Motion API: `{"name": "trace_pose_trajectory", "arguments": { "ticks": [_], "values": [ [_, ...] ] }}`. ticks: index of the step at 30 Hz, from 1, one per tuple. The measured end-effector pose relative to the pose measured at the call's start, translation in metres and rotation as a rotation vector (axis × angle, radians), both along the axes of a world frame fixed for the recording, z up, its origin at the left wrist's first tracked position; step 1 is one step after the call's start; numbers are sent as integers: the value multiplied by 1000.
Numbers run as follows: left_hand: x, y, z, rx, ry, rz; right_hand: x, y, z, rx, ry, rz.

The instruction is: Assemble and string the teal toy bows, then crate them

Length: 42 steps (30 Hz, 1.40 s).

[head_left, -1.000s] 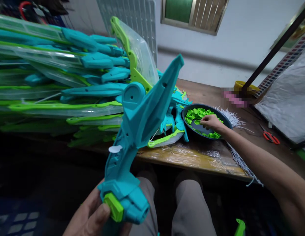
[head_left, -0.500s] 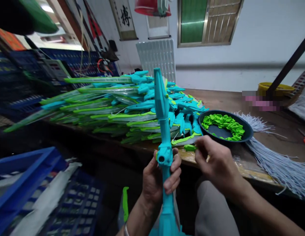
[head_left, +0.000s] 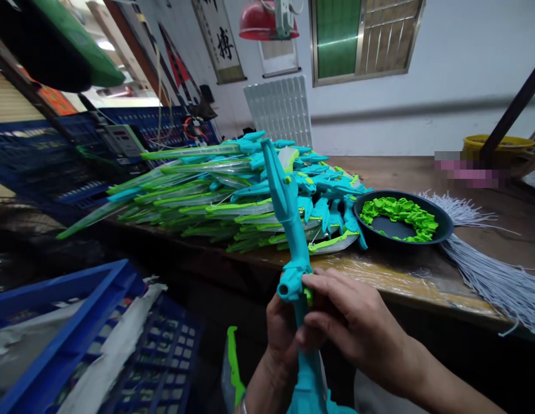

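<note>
Held: teal toy blade (head_left: 289, 221), near-upright in front of the table (head_left: 379, 276), tip leaning far-left. Left hand (head_left: 279, 330) is closed around the shaft below the hub. Right hand (head_left: 354, 330), from the right, pinches small green piece (head_left: 309, 296) against the hub.

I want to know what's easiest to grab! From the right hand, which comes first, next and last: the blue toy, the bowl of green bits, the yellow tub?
1. Teal toy piece: touching the right hand, just in front.
2. Dark bowl of green bits: on the table, up and to the right.
3. Yellow tub: far right, at the table's back.
</note>
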State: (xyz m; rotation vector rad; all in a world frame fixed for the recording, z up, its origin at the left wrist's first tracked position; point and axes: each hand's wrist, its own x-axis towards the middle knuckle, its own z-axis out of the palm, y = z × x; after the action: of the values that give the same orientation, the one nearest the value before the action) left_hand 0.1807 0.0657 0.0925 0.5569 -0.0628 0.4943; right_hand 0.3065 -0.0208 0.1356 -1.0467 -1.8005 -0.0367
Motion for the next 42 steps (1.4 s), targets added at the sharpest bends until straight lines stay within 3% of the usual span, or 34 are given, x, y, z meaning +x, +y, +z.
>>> {"name": "trace_pose_trajectory", "arguments": {
  "ticks": [4, 15, 20, 28, 42],
  "values": [
    [3, -4, -7, 33, -161, -157, 9, 3, -2, 14, 114, 59],
    [10, -6, -14, 52, -164, -217, 19, 5, -2, 168, 29, -1],
    [10, -6, -19, 1, -139, -196, 23, 6, 2, 184, -53, 6],
    [12, -10, -5, -137, -124, -84, 33, 12, 9, 162, -52, 143],
    [11, -14, -8, -153, -147, -79, 29, 10, 5, 179, 8, 153]
  ]
}}
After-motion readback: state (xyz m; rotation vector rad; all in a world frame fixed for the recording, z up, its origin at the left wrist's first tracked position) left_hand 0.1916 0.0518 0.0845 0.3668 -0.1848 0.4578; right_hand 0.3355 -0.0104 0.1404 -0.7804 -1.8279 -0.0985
